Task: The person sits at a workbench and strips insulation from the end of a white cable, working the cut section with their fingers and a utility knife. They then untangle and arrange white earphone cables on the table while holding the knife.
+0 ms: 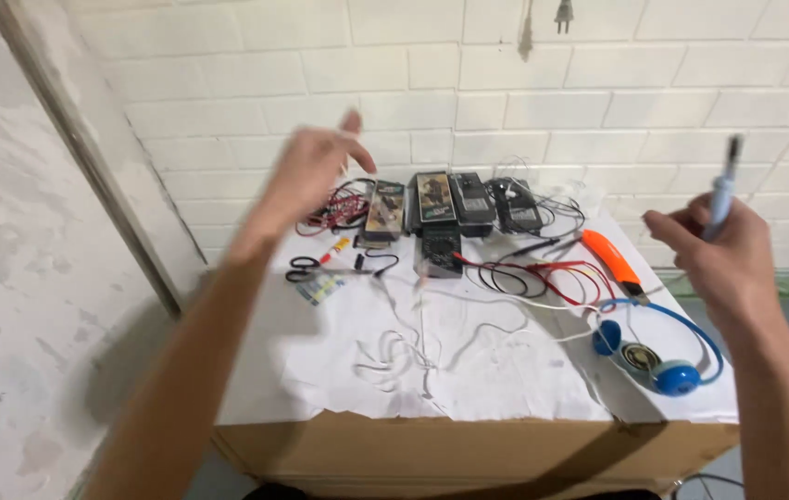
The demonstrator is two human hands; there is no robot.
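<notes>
While both arms are raised above the tabletop (469, 370), the scene reads near to far:

Right hand (714, 250): its grip is clenched around a slim pale-blue pen-shaped tool (723, 190), held upright with the dark tip above the fingers.

Left hand (311, 171): blurred, grip released, fingers spread and holding nothing; it hangs in the air over the far left things.

Headphones (658, 356): blue, lying on the white cover just below and left of the right grip.

Thin white wire (404, 356): loose loops in the middle of the cover, between the two grips and below them.

Orange-handled tool (612, 259): lying left of the right grip, next to red and black leads (552, 278).

Scissors (306, 268): black handles, below the left grip.

Multimeter (439, 250): dark, right of and below the left grip.

Flat black boxes (473, 204): a row near the wall, right of the left grip.

Wall (598, 93): white brick, behind everything.
</notes>
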